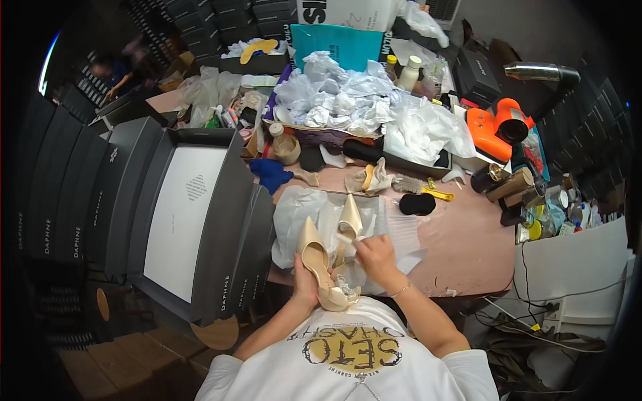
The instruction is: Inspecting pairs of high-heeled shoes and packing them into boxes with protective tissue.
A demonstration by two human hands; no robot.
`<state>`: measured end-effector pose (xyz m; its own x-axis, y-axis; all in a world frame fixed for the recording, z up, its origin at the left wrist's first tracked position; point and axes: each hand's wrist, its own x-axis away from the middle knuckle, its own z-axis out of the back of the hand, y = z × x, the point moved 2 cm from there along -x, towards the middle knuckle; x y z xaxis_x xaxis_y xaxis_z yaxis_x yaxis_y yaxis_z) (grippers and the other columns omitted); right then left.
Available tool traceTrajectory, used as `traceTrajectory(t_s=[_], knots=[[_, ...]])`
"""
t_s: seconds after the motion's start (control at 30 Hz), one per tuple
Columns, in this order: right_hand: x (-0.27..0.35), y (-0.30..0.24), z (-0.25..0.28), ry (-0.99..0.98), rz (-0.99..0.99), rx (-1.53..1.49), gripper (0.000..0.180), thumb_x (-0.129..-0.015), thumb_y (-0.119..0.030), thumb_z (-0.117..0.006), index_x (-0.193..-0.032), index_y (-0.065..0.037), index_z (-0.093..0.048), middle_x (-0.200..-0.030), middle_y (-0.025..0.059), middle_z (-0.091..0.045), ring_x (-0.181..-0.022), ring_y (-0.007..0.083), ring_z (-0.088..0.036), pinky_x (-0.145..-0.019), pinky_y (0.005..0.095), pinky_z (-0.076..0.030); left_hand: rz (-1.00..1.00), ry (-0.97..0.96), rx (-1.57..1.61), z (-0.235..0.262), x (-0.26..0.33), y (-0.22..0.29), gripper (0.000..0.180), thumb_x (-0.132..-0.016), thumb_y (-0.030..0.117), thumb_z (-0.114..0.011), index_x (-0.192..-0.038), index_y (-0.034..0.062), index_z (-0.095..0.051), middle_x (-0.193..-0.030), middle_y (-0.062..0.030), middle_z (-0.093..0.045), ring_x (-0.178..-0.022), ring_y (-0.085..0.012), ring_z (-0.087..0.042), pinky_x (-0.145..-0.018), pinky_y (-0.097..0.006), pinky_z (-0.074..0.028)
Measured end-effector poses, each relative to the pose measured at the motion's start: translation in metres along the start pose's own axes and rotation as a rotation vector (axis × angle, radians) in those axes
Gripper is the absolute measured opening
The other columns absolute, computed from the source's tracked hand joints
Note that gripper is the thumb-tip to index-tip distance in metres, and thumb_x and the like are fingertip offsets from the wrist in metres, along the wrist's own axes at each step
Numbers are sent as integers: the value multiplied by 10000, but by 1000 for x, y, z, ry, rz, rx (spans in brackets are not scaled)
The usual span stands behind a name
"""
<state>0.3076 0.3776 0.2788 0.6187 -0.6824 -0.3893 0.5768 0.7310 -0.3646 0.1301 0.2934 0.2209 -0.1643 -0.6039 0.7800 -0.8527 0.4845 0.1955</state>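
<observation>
Holds glossy beige pointed-toe shoe (308,244) in left hand (305,281); pinches small white scrap (344,238) in right hand (376,256), near matching beige pointed-toe shoe (350,215).

T-shirt (271,377): was white, of plain fabric
Sleeves (224,377): were white and short, leaving the forearms bare
Chest print (354,351): showed dark, rough-edged lettering across a mustard-gold patch
Necklace (362,378): was a thin, silvery chain
Bracelet (401,292): was a fine band round the right wrist
Hands: left hand (305,284) and right hand (376,259) were bare
</observation>
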Motion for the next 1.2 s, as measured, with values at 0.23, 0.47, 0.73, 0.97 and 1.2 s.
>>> traceTrajectory(t_s=[0.23,0.47,0.73,0.97,1.2], knots=[[-7,-46,-37,-58,-171,-596,341,-916,-311,-500,-1067,-15,-574,-1047,204,-556,-1010,384,-508,-937,518,-313,-113,-28,-52,-29,-5,6,762,-899,702,-210,-1326,105,-411,-1217,-145,-523,-1081,-271,-547,-908,-394,-472],[-58,-36,-78,-450,-419,-581,595,-969,-467,-331,-1121,66,-547,-1081,334,-513,-1087,462,-463,-1002,584,-239,-194,-87,-180,-67,19,2,704,-958,605,-211,-1437,91,-260,-1443,-90,-349,-1323,-225,-357,-1082,-361,-319],[-40,-68,-66,-385,-373,-665,817,-924,-587,-317,-1371,96,-290,-1337,341,-370,-1272,448,-345,-1049,579,-178,-234,-43,-296,-57,-5,59,548,-965,479,-427,-1383,138,-326,-1075,-95,-508,-943,-207,-534,-821,-364,-498],[-65,-79,-35,-758,-333,-877,653,-925,-498,-389,-1178,100,-465,-1143,346,-499,-1105,474,-453,-975,472,-333,-380,-19,-392,-37,11,70,514,-979,384,-454,-1416,173,-285,-1078,-131,-517,-866,-217,-571,-722,-370,-528],[-30,-74,-22,-471,-228,-811,700,-927,-533,-390,-1259,83,-408,-1183,304,-481,-1138,444,-447,-1036,570,-219,-334,-41,-447,-31,0,57,473,-992,347,-432,-1414,168,-320,-1090,-137,-537,-876,-225,-591,-758,-369,-534]])
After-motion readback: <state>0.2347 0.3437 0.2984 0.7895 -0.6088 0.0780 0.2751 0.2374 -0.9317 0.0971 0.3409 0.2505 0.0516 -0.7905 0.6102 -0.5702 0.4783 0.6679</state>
